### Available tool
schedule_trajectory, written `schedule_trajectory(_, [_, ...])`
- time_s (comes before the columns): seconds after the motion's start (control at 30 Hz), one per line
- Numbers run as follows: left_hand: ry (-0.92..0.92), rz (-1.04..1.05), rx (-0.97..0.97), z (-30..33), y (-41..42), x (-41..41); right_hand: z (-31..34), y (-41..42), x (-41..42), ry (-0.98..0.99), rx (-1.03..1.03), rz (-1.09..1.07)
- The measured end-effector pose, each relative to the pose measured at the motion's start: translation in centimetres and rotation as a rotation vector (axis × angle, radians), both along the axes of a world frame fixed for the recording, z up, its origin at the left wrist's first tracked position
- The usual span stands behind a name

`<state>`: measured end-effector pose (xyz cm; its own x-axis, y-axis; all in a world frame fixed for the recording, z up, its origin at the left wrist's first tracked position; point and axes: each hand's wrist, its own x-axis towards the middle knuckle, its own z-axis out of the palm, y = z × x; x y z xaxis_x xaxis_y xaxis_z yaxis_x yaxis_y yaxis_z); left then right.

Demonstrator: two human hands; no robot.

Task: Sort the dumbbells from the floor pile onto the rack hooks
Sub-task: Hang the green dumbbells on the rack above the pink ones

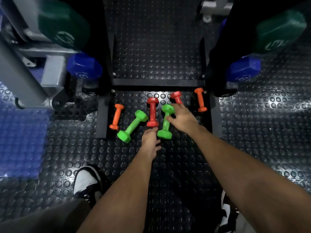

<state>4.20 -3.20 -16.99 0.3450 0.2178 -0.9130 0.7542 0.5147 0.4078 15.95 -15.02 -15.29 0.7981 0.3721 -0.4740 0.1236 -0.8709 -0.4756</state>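
Note:
Several small dumbbells lie on the studded black floor between the rack's feet: an orange one, a green one, a red one, a second green one, a second red one and a second orange one. My left hand reaches forward with straight fingers, its tips at the near end of the middle red dumbbell. My right hand lies over the near end of the right red dumbbell, fingers stretched along it, thumb touching the second green dumbbell's handle.
The black rack frame stands just behind the pile. Big blue dumbbells and big dark green ones hang at its sides. A grey machine is at left. My shoes stand close below.

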Motion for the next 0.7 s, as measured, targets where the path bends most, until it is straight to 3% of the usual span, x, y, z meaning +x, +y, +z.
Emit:
schedule_trajectory(0.13, [0.017,0.107,-0.149,-0.8,-0.5,0.9,-1.1,0.5,1.8,0.006,0.022,0.004])
schedule_trajectory(0.37, [0.041,0.14,-0.229,-2.3,-1.5,2.0,-3.1,1.5,4.2,0.121,-0.081,0.076])
schedule_trajectory(0.7, [0.056,0.224,-0.148,-2.9,-2.0,2.4,-4.1,1.6,4.8,0.014,-0.096,0.115])
